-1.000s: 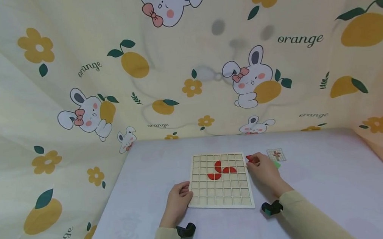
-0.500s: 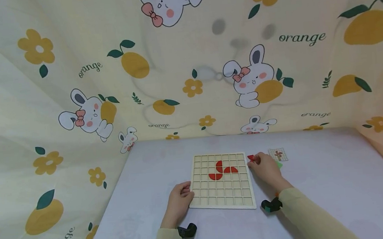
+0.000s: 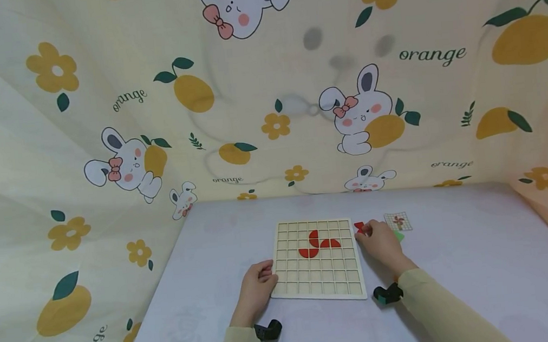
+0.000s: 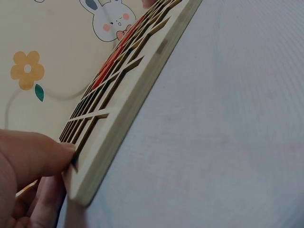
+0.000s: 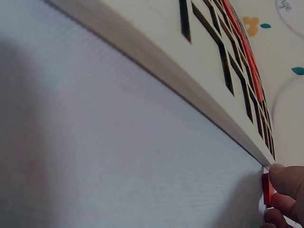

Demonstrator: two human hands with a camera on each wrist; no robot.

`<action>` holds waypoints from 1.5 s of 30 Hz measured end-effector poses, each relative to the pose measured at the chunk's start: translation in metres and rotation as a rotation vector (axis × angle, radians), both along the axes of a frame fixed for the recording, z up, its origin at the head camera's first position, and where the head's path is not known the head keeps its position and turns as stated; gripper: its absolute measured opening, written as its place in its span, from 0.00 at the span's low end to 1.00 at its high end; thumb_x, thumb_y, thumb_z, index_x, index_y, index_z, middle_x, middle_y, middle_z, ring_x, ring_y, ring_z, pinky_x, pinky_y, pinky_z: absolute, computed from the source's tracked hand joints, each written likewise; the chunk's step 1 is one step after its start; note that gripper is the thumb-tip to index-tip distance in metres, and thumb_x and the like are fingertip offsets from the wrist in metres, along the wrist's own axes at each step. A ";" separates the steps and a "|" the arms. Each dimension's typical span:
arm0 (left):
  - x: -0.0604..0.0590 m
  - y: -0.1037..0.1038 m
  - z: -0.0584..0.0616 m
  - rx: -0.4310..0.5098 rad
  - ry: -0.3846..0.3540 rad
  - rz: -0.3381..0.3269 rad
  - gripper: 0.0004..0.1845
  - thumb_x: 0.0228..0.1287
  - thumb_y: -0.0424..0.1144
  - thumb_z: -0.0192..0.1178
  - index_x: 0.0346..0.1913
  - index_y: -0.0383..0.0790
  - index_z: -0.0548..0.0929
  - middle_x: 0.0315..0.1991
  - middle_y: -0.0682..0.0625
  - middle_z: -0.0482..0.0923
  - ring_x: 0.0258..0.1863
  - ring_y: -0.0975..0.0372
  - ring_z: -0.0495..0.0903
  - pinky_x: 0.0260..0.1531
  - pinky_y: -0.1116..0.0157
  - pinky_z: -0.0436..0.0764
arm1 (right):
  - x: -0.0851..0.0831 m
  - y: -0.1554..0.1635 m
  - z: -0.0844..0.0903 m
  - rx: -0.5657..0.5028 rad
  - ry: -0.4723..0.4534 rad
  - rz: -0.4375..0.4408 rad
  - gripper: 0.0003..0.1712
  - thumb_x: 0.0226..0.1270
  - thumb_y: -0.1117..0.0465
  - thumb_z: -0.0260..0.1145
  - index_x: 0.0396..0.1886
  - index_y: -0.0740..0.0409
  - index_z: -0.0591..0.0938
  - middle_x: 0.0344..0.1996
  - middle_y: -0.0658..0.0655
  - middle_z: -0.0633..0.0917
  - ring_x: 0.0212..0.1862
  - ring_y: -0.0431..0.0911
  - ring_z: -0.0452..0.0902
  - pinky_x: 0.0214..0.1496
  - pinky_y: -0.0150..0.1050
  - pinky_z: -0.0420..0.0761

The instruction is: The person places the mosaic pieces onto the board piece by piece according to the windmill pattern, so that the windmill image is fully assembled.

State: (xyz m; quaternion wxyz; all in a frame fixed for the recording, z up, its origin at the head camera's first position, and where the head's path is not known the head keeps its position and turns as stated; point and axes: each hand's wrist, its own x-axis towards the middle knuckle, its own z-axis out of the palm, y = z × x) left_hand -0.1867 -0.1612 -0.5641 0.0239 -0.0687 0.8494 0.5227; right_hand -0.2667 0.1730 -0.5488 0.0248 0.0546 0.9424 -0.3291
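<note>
A square wooden grid board (image 3: 315, 281) lies on the table between the hands. Several red quarter-circle pieces (image 3: 330, 243) sit in its upper cells, paired into half-round shapes. My left hand (image 3: 254, 289) grips the board's left edge; the left wrist view has its thumb (image 4: 50, 154) on top near a corner, the other fingers lower at the side. Beyond the board's right edge, my right hand (image 3: 380, 243) pinches a small red piece (image 5: 267, 190) between thumb and fingers, low by the table. In the head view more red (image 3: 358, 225) shows just past those fingertips, partly hidden by them.
Behind the right hand lies a small pattern card (image 3: 398, 221) with a red figure on a grid. A light green piece (image 3: 399, 235) sticks out between card and hand. Each wrist wears a black camera (image 3: 388, 294). A printed curtain (image 3: 272, 155) stands behind the table.
Beside the board, the right fingertips have shifted slightly, and the red by them shows at a different angle. The head view has turned a little. Left hand and board stay put.
</note>
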 end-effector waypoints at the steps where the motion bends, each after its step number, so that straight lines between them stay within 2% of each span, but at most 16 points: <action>1: 0.000 0.000 0.000 0.001 -0.001 0.001 0.22 0.65 0.33 0.64 0.62 0.36 0.79 0.52 0.45 0.79 0.50 0.59 0.79 0.52 0.63 0.82 | 0.000 0.000 0.000 0.000 -0.003 0.000 0.19 0.70 0.53 0.66 0.48 0.65 0.79 0.41 0.63 0.81 0.40 0.52 0.74 0.39 0.43 0.76; 15: 0.001 0.001 0.002 -0.001 -0.011 0.006 0.23 0.65 0.33 0.64 0.63 0.37 0.79 0.52 0.45 0.79 0.49 0.59 0.79 0.52 0.62 0.82 | -0.001 -0.002 0.003 0.016 -0.034 -0.010 0.18 0.71 0.55 0.65 0.49 0.66 0.78 0.43 0.65 0.81 0.42 0.54 0.74 0.43 0.45 0.78; 28: 0.000 0.000 -0.001 -0.007 -0.011 0.004 0.23 0.65 0.33 0.64 0.63 0.36 0.79 0.52 0.45 0.79 0.50 0.59 0.79 0.52 0.62 0.83 | 0.000 -0.002 0.020 0.061 -0.119 0.061 0.13 0.68 0.61 0.65 0.44 0.67 0.75 0.36 0.62 0.80 0.37 0.52 0.73 0.36 0.38 0.75; 31: 0.000 0.001 -0.001 -0.002 -0.017 0.008 0.23 0.65 0.34 0.64 0.63 0.37 0.79 0.53 0.45 0.78 0.50 0.59 0.79 0.53 0.61 0.83 | 0.001 -0.002 0.021 0.055 -0.135 0.066 0.14 0.69 0.62 0.64 0.47 0.67 0.74 0.38 0.63 0.80 0.38 0.53 0.74 0.37 0.39 0.77; 36: 0.000 0.002 0.000 0.002 -0.024 0.014 0.23 0.65 0.34 0.64 0.63 0.38 0.79 0.53 0.46 0.78 0.50 0.59 0.78 0.54 0.61 0.82 | 0.000 -0.001 0.018 0.055 -0.141 0.095 0.18 0.70 0.62 0.63 0.55 0.66 0.75 0.48 0.68 0.82 0.44 0.55 0.77 0.47 0.47 0.83; 39: 0.001 0.002 0.000 0.001 -0.026 0.014 0.23 0.65 0.34 0.64 0.63 0.38 0.79 0.53 0.46 0.78 0.50 0.59 0.78 0.53 0.60 0.82 | 0.001 0.000 0.017 0.055 -0.145 0.113 0.18 0.70 0.62 0.63 0.55 0.64 0.76 0.49 0.68 0.83 0.45 0.56 0.77 0.50 0.50 0.83; 41: 0.001 0.001 0.000 0.001 -0.021 0.010 0.23 0.65 0.34 0.64 0.63 0.37 0.79 0.53 0.46 0.78 0.50 0.59 0.78 0.53 0.60 0.82 | 0.002 0.000 0.019 0.054 -0.140 0.119 0.16 0.70 0.61 0.63 0.53 0.63 0.76 0.48 0.67 0.83 0.45 0.55 0.77 0.48 0.48 0.83; 45: 0.001 0.000 0.001 -0.004 -0.008 0.003 0.24 0.64 0.34 0.64 0.63 0.36 0.78 0.53 0.45 0.78 0.50 0.59 0.78 0.52 0.61 0.82 | 0.005 0.000 0.025 0.040 -0.136 0.109 0.10 0.71 0.62 0.63 0.47 0.61 0.76 0.41 0.63 0.82 0.39 0.52 0.76 0.38 0.41 0.79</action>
